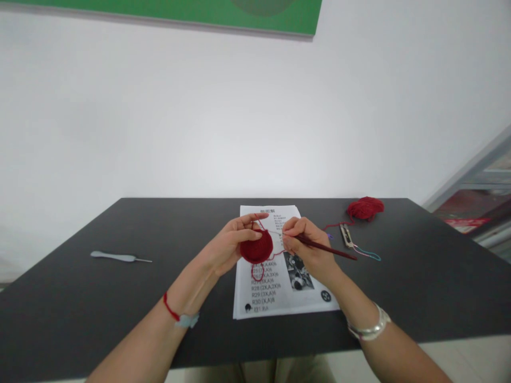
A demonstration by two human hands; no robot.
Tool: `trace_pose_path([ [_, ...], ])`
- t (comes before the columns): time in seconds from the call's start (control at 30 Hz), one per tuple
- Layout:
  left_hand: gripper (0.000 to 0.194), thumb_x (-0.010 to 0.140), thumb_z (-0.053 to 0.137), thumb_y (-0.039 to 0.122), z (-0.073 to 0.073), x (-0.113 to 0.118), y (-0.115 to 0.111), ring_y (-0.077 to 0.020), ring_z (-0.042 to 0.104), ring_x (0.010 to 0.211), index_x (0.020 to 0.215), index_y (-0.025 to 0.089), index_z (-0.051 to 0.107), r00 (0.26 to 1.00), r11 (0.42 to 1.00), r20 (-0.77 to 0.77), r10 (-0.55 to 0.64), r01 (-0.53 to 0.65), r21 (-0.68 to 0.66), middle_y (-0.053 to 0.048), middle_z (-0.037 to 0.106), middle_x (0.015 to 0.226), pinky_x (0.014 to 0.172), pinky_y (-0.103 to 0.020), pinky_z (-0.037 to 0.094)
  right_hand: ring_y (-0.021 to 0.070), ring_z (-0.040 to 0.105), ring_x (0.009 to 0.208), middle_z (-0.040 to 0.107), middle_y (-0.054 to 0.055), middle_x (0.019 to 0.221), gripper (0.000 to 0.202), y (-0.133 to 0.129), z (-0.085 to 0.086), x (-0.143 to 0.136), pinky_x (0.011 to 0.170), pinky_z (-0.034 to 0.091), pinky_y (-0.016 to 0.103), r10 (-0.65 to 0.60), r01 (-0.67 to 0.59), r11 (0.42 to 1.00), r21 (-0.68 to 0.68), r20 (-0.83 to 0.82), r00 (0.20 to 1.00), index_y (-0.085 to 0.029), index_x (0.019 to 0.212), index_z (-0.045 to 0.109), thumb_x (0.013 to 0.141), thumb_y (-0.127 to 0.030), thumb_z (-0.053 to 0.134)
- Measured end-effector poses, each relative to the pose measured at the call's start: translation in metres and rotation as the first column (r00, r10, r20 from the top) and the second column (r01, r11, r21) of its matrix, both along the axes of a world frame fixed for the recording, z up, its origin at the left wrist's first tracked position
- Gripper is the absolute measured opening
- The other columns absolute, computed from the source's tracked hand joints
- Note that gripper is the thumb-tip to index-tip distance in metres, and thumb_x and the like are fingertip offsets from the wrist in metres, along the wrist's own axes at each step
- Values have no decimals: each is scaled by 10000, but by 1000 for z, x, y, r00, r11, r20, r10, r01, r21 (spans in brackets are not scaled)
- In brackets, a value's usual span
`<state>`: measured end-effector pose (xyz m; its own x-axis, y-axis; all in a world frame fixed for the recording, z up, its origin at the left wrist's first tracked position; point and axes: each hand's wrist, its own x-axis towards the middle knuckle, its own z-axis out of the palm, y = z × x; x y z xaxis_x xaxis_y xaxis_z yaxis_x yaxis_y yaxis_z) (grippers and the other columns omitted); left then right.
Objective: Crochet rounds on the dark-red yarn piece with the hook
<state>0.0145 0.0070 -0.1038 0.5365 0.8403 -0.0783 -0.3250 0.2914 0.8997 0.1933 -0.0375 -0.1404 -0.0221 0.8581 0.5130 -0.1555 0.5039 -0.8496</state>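
Over the printed sheets (271, 300), my left hand (235, 238) pinches a round red crocheted piece (256, 248) near its top edge. Red yarn runs by its raised index finger, and a loop of yarn hangs below the piece. My right hand (307, 244) grips a crochet hook with a dark red wooden handle (329, 248). The thin metal shaft points left and reaches the upper right edge of the red piece. Its tip is too small to make out.
A red yarn ball (365, 208) lies at the back right, its strand leading toward my right hand. Beside it are a small metal tool (346, 235) and a blue cord (367, 252). A grey-handled hook (120, 257) lies on the black table (80, 319) at left.
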Motion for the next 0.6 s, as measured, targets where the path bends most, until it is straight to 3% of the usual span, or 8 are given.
trace_pose_path([
  [0.27, 447, 562, 730, 68, 7, -12, 3, -78, 540, 598, 1007, 109, 708, 981, 984, -73, -178, 176, -39, -4, 626, 711, 559, -187, 395, 68, 454, 523, 574, -12, 785, 112, 1, 4, 9, 452, 355, 222, 161, -160, 987, -3, 3, 987, -207, 744, 614, 783, -176, 714],
  [0.47, 418, 553, 716, 77, 5, -20, 8, -82, 519, 583, 968, 120, 720, 933, 940, -115, -341, 335, -63, -11, 616, 713, 531, -201, 361, 55, 467, 483, 597, -10, 748, 152, -1, 10, 9, 405, 345, 195, 313, -322, 943, -91, -94, 945, -188, 704, 613, 728, -163, 761],
  [0.53, 414, 574, 711, 93, 4, -19, 6, -80, 506, 567, 988, 114, 708, 931, 940, -137, -339, 340, -21, -2, 599, 696, 524, -209, 349, 47, 469, 459, 609, -15, 739, 160, 0, 11, 7, 384, 348, 179, 357, -381, 916, -128, -176, 918, -186, 699, 606, 728, -170, 762],
  [0.6, 420, 608, 705, 111, 2, -13, 3, -86, 503, 573, 1027, 120, 682, 957, 963, -168, -237, 254, 91, 13, 584, 685, 541, -217, 357, 47, 464, 443, 610, -24, 708, 166, 2, 10, 3, 357, 354, 161, 363, -419, 893, -163, -286, 887, -187, 692, 596, 735, -180, 756],
])
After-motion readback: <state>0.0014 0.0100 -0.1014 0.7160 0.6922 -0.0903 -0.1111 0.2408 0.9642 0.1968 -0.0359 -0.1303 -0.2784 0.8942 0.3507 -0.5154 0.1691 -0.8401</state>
